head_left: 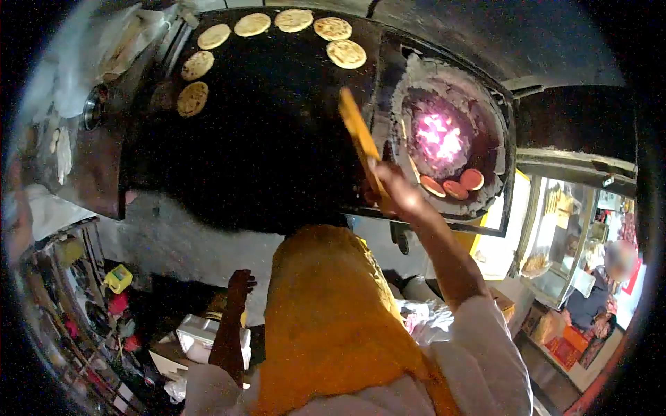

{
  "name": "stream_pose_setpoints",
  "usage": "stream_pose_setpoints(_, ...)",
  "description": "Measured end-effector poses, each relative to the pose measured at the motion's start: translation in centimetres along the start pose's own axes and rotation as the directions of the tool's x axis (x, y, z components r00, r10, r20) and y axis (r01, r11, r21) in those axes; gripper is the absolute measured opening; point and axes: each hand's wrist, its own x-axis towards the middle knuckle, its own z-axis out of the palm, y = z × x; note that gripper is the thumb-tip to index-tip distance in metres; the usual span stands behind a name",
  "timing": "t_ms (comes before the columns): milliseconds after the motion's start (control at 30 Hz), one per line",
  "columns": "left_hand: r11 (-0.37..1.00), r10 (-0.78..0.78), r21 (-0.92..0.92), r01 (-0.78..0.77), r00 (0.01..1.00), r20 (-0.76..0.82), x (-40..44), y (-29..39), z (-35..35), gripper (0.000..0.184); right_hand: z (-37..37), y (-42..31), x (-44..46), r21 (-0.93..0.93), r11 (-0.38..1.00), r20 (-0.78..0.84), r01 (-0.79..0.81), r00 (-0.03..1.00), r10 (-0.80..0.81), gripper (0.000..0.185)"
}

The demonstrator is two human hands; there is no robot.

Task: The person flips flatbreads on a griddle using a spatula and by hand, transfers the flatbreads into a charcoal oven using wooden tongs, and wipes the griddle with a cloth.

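Note:
My right hand (392, 187) is closed around a long flat wooden tool (357, 130), whose far end lies over the right part of the dark griddle (270, 90). My left hand (241, 283) hangs low beside the orange apron, in shadow, fingers apart and holding nothing. Several round flatbreads (294, 20) lie in an arc along the griddle's back and left edges. To the right, a round fire pit (406, 87) holds glowing coals (439, 136). Reddish-lit breads (456, 189) stand along its near rim.
Shelving with a yellow container (118, 278) stands at lower left, near a white box (201, 338). A glass display case (555, 236) is at the right, with a person (590, 305) beyond it near an orange box (570, 341). A dark side counter (100, 159) adjoins the griddle's left.

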Motion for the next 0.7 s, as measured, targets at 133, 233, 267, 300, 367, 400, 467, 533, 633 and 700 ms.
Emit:
stream_pose_setpoints(133, 0.933, 0.142, 0.316, -0.170, 0.984, 0.109, 1.7, -3.9, -9.0, 0.041, 3.5, -4.2, 12.6, 0.425, 0.904, -0.005, 0.041, 0.999, -0.043, 0.044)
stream_pose_setpoints(233, 0.974, 0.087, 0.183, -0.133, 0.967, 0.238, 3.4, -10.2, -18.4, 0.048, 4.8, -5.7, 17.1, 0.397, 0.913, -0.142, 0.092, 0.989, -0.038, 0.038)
stream_pose_setpoints(267, 0.923, -0.205, -0.278, 0.267, 0.951, 0.231, 4.2, -11.7, -20.5, 0.051, 4.2, -5.1, 17.5, 0.353, 0.932, -0.147, 0.080, 0.989, -0.030, 0.036)
stream_pose_setpoints(300, 0.863, -0.271, -0.316, 0.394, 0.889, 0.369, 5.1, -11.9, -22.1, 0.052, 3.9, -4.7, 15.9, 0.395, 0.918, -0.092, 0.049, 0.996, -0.014, 0.037)
stream_pose_setpoints(367, 0.844, -0.195, -0.354, 0.403, 0.845, 0.498, 3.3, -8.7, -18.7, 0.048, 4.3, -3.7, 11.1, 0.348, 0.936, -0.115, 0.040, 0.993, 0.000, 0.035)
stream_pose_setpoints(400, 0.819, -0.101, -0.404, 0.407, 0.796, 0.597, 2.5, -7.6, -17.2, 0.044, 4.1, -2.5, 8.8, 0.264, 0.963, -0.192, 0.048, 0.981, 0.004, 0.033)
stream_pose_setpoints(467, 0.487, 0.214, -0.432, 0.759, 0.376, 0.902, 7.0, -8.5, -15.9, 0.039, 1.2, 2.5, 5.2, -0.005, 0.967, -0.148, 0.254, 0.956, -0.252, 0.030)
stream_pose_setpoints(533, 0.897, -0.418, 0.003, 0.442, 0.848, 0.326, 5.7, -2.7, -13.3, 0.033, -3.6, 9.4, 3.9, -0.141, 0.975, -0.112, 0.174, 0.975, -0.190, 0.030)
stream_pose_setpoints(633, 0.907, -0.329, -0.098, 0.409, 0.836, 0.439, 7.4, -0.7, -7.1, 0.026, -7.6, 10.2, -7.1, 0.135, 0.975, -0.149, 0.177, 0.976, -0.157, 0.030)
stream_pose_setpoints(700, 0.934, -0.229, 0.277, 0.225, 0.973, -0.021, 5.6, 2.0, -1.0, 0.024, -13.2, 13.3, -10.8, 0.171, 0.974, -0.277, 0.146, 0.956, -0.095, 0.026)
